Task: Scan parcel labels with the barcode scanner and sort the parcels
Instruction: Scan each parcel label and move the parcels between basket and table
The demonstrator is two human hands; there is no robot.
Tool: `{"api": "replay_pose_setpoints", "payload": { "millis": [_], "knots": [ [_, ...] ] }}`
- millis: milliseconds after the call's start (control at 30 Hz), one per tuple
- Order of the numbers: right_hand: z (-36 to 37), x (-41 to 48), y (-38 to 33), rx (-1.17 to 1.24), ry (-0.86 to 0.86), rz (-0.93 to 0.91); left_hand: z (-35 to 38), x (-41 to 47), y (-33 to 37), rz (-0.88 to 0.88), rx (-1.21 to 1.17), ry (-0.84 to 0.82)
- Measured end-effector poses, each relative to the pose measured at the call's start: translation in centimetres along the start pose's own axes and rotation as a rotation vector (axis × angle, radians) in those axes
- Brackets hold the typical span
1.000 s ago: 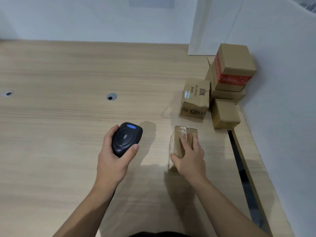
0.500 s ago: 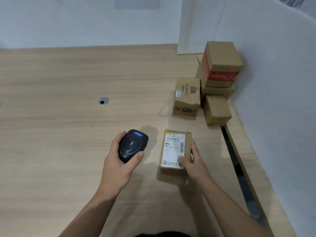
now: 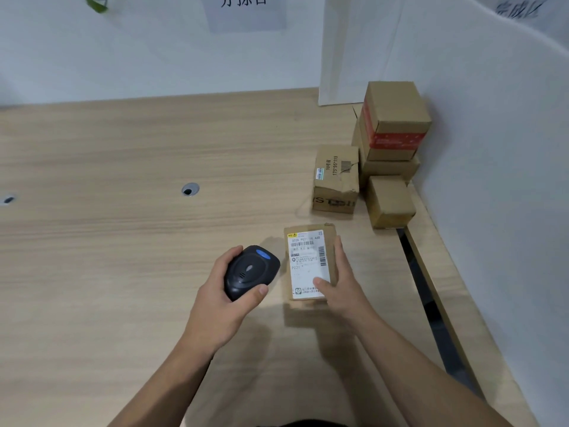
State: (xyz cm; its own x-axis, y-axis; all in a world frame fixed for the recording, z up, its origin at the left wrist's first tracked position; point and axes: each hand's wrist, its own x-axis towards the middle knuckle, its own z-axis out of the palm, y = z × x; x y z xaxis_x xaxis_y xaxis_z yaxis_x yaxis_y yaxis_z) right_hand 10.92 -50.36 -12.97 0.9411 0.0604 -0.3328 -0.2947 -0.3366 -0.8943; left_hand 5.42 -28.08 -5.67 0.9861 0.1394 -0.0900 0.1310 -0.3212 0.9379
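Note:
My left hand (image 3: 221,303) grips a black barcode scanner (image 3: 249,271) with a blue button, its head pointing toward a small cardboard parcel (image 3: 309,263). The parcel faces up with a white shipping label (image 3: 308,266) carrying barcodes. My right hand (image 3: 341,288) holds the parcel by its right side, thumb on the label's lower corner. The parcel seems lifted slightly above the wooden table (image 3: 123,241), with its shadow below it.
Several cardboard boxes are stacked at the back right against a white partition (image 3: 492,180): one with red tape (image 3: 394,118) on top, a printed box (image 3: 335,180), a small plain box (image 3: 389,200). Two cable holes (image 3: 190,189) pierce the table. A dark gap (image 3: 431,303) runs along the right edge.
My right hand turned the parcel from standing on edge to label-up, now held steadily. The scanner in my left hand shifted closer to the parcel. The camera tilted up slightly.

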Motion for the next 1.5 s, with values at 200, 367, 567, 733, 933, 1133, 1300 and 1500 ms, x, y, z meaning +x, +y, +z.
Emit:
{"api": "replay_pose_setpoints", "payload": {
  "millis": [200,367,567,733,933,1133,1300,1500],
  "knots": [
    [-0.2,-0.3,-0.6,-0.034,0.179,-0.109,-0.1,-0.6,0.2,-0.046,-0.028,0.024],
    [0.5,-0.9,-0.7,-0.043,0.241,-0.123,0.0,-1.2,0.0,-0.086,-0.07,0.043],
    [1.4,-1.4,-0.5,-0.078,0.244,-0.129,-0.2,-2.0,-0.1,-0.123,-0.15,0.088],
    [2.6,-1.6,-0.5,-0.095,0.224,-0.121,-1.2,-2.7,-0.5,-0.14,-0.169,0.125],
    [5.5,-1.9,-1.4,-0.103,0.196,-0.14,-3.9,-4.1,-1.9,-0.175,-0.174,0.178],
    [9.9,-2.2,-3.1,-0.119,0.16,-0.182,-8.1,-5.6,-3.5,-0.186,-0.256,0.257],
    [16.5,-2.8,-5.4,-0.106,0.153,-0.195,-14.4,-7.8,-5.7,-0.177,-0.26,0.318],
    [25.1,-4.3,-8.2,-0.075,0.106,-0.248,-23.0,-10.7,-8.1,-0.156,-0.263,0.396]
  ]
}}
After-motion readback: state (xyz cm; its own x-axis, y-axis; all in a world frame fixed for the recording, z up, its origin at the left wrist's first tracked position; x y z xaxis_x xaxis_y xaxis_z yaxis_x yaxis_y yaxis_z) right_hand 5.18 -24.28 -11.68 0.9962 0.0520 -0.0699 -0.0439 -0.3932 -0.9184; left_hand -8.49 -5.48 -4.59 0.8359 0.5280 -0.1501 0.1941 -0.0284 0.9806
